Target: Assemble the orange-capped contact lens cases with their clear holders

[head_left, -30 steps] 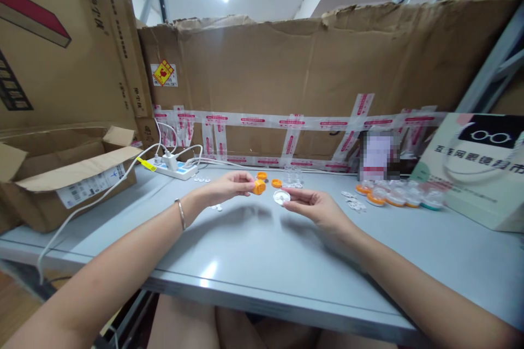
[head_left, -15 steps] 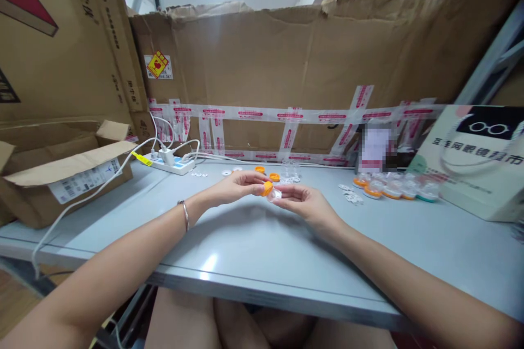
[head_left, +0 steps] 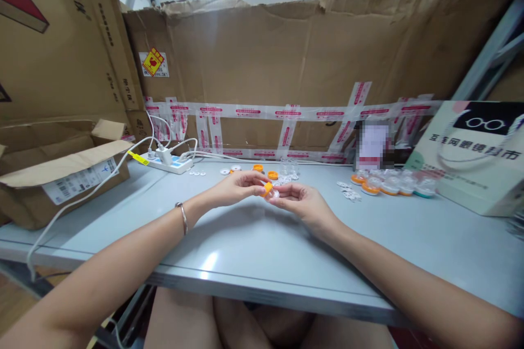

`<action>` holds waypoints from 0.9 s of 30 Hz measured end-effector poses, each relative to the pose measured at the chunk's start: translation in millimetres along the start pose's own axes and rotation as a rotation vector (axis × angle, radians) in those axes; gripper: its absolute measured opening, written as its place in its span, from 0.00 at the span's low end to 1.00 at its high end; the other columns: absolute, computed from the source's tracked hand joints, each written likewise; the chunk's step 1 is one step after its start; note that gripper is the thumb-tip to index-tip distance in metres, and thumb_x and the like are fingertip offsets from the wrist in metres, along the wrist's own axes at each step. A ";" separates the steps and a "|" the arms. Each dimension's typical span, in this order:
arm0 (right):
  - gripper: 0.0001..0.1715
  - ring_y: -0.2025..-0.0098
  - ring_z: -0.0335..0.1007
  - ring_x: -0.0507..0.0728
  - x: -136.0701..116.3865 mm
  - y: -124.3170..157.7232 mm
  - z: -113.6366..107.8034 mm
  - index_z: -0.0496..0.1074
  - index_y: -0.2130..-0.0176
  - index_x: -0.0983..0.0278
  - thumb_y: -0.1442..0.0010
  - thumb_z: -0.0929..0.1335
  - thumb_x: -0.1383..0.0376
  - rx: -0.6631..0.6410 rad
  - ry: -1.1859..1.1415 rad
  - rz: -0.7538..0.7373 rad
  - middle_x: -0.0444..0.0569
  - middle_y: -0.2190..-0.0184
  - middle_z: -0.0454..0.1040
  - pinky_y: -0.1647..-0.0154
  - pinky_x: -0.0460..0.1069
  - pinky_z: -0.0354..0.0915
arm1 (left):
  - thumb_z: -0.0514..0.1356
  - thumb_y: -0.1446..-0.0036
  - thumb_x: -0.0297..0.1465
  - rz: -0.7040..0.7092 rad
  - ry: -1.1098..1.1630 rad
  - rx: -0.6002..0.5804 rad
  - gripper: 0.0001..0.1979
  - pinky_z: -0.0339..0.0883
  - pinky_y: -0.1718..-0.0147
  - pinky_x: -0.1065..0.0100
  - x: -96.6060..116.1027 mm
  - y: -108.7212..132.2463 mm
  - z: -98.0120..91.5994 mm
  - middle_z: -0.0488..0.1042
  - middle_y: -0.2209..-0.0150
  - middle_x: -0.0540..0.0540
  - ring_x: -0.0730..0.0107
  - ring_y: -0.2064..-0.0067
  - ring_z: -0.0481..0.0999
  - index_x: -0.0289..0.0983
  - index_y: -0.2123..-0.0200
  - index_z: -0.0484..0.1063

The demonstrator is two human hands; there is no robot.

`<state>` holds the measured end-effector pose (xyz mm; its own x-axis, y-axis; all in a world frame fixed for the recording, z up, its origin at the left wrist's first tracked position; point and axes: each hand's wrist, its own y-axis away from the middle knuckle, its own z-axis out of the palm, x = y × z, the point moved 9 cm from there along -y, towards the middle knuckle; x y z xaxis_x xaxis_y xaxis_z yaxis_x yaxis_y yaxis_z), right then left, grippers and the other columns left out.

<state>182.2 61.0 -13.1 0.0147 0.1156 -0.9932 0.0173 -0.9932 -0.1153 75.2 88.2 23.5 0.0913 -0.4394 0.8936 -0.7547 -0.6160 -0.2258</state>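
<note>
Above the table's middle, my left hand (head_left: pixel 239 187) pinches a small round orange plastic part (head_left: pixel 267 190) between thumb and fingers. Facing it, my right hand (head_left: pixel 305 204) grips a clear plastic cover (head_left: pixel 275 194). The two parts meet at the fingertips; whether they are joined I cannot tell. Just beyond my hands lie an orange ring (head_left: pixel 257 168) and another orange piece (head_left: pixel 272 175). Clear covers (head_left: pixel 290 166) stand beside small white pieces (head_left: pixel 284 180).
Finished-looking clear domes on orange and teal bases (head_left: pixel 388 184) cluster at right, near white pieces (head_left: pixel 349 193) and a paper bag (head_left: pixel 477 158). White discs (head_left: pixel 225 172) and a power strip (head_left: pixel 172 162) lie left. An open carton (head_left: pixel 73 172) stands far left; a cardboard wall (head_left: pixel 254 60) closes the back.
The clear cover has tilted slightly against the orange part in my fingers. My hands keep their grips, and the whole view has shifted a little.
</note>
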 end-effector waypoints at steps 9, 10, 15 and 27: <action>0.19 0.64 0.75 0.57 1.0 1.3 0.7 0.71 0.69 0.66 0.64 0.75 0.64 -0.001 -0.022 0.009 0.49 0.70 0.78 0.57 0.52 0.66 | 0.58 0.49 0.28 0.024 -0.242 0.056 0.13 0.66 0.62 0.69 8.3 2.1 2.3 0.74 0.67 0.45 0.72 0.64 0.73 0.32 0.59 0.69; 0.19 0.65 0.74 0.57 1.0 1.1 0.3 0.71 0.69 0.66 0.64 0.75 0.63 0.002 -0.015 0.003 0.48 0.70 0.78 0.57 0.52 0.66 | 0.59 0.49 0.28 0.040 -0.274 0.065 0.13 0.66 0.63 0.69 10.7 2.7 2.6 0.74 0.67 0.45 0.72 0.64 0.73 0.31 0.59 0.69; 0.23 0.68 0.73 0.54 -1.2 0.5 -0.9 0.72 0.63 0.66 0.62 0.74 0.63 0.004 0.028 -0.044 0.45 0.74 0.75 0.60 0.51 0.66 | 0.59 0.50 0.27 0.143 -0.379 0.105 0.12 0.67 0.63 0.71 23.4 5.8 4.8 0.75 0.66 0.44 0.73 0.65 0.73 0.31 0.60 0.70; 0.24 0.72 0.72 0.52 -2.1 1.7 3.2 0.66 0.62 0.65 0.61 0.73 0.66 -0.028 0.022 -0.099 0.41 0.77 0.72 0.65 0.48 0.66 | 0.60 0.50 0.29 0.296 -0.571 0.123 0.13 0.67 0.65 0.71 34.4 11.9 9.5 0.75 0.68 0.45 0.73 0.67 0.72 0.32 0.59 0.71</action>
<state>179.0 59.1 -11.3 0.0331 0.2133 -0.9764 0.0481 -0.9762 -0.2116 75.5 59.5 47.9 0.2471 -0.8593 0.4478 -0.7241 -0.4708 -0.5039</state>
